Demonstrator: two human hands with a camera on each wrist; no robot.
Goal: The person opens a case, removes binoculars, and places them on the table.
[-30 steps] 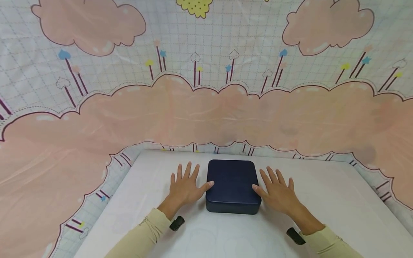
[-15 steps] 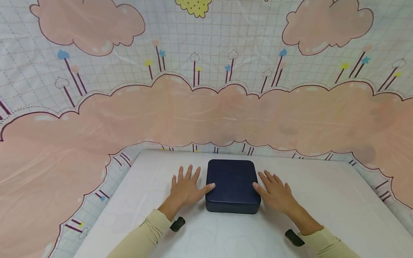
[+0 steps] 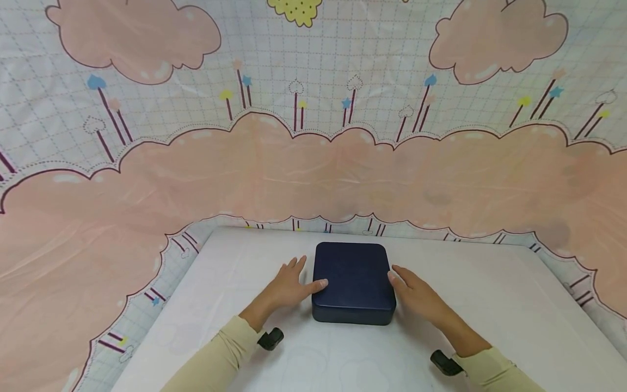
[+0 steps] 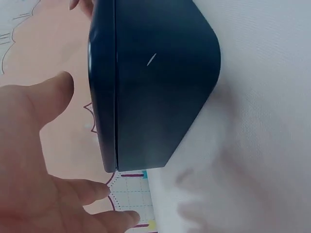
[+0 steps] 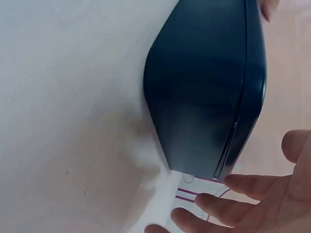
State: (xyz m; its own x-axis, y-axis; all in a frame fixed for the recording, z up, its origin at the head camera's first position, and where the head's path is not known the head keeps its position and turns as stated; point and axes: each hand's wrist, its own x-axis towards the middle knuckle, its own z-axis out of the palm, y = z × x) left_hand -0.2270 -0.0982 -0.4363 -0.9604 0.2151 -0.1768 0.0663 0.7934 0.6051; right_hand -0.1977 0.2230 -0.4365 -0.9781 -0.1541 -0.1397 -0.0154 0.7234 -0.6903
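A dark navy rectangular box (image 3: 352,276) with rounded corners lies flat on the white table. Its lid seam runs along the side wall in both wrist views, and the left wrist view shows a small pale scratch on that wall (image 4: 160,87). At the box's left side is my left hand (image 3: 286,286), its thumb over the lid's edge in the head view; the left wrist view shows a gap between thumb and lid. Close to the right side is my right hand (image 3: 417,294), fingers extended. Whether its index fingertip touches the lid's far corner (image 5: 228,167) I cannot tell.
The white tabletop (image 3: 490,305) spreads around the box. Behind and beside it hangs a cloth backdrop (image 3: 313,174) with pink clouds and stars. A small black device hangs under each wrist, such as the left wrist camera (image 3: 271,338).
Both hands have turned from palms-down with spread fingers to more sideways, with fingers closer together. The right hand has come slightly nearer the box, which stays in place.
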